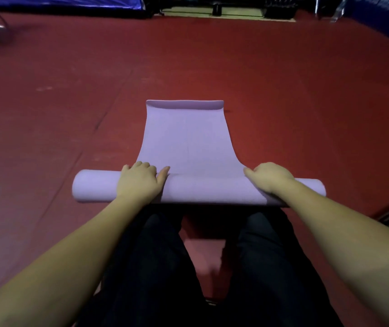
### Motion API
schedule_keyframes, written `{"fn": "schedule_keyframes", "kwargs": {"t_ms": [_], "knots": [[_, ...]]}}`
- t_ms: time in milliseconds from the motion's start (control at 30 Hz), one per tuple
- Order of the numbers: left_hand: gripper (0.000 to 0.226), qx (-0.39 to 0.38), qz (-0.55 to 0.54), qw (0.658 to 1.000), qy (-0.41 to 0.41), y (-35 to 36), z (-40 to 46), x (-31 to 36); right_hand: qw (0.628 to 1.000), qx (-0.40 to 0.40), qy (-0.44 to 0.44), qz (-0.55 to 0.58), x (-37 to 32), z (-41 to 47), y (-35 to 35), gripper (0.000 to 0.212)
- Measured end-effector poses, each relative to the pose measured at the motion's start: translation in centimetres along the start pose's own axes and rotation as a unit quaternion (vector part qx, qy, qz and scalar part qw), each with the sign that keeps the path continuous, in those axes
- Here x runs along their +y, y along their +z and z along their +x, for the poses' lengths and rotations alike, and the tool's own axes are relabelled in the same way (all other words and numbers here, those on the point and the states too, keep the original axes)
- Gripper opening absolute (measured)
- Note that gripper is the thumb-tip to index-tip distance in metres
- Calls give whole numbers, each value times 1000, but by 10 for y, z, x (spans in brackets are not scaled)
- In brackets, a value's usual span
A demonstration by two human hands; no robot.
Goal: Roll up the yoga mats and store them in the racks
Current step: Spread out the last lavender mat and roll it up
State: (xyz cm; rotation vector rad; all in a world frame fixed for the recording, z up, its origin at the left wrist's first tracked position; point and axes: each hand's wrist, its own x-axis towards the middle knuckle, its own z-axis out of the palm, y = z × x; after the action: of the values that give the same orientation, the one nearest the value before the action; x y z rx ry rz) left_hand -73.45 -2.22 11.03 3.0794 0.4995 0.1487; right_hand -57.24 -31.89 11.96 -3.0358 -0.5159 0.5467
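Dark trousered legs (212, 267) kneel on the red floor (70, 114); your left hand (139, 182) and right hand (271, 178) press the lilac yoga mat (184, 142), fingers curving loosely over its roll, the unrolled part stretching ahead beyond your fingers

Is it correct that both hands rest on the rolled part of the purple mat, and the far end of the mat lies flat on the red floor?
Not quite: the head view shows the mat's far end curling up, not flat. Both hands, left and right, do rest on the roll.
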Motion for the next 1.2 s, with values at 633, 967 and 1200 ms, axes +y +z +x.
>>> {"fn": "schedule_keyframes", "kwargs": {"t_ms": [633,967,1200], "knots": [[63,-310,-41,948,-51,-3,11,12,997,-3,-78,24,16,-14,20,41],[48,-363,-91,925,-71,0,43,14,979,194,-70,6,0,-53,50,50],[46,-289,-77,952,-61,10,55,12,974,217,-54,-23,-3,-42,57,52]]}}
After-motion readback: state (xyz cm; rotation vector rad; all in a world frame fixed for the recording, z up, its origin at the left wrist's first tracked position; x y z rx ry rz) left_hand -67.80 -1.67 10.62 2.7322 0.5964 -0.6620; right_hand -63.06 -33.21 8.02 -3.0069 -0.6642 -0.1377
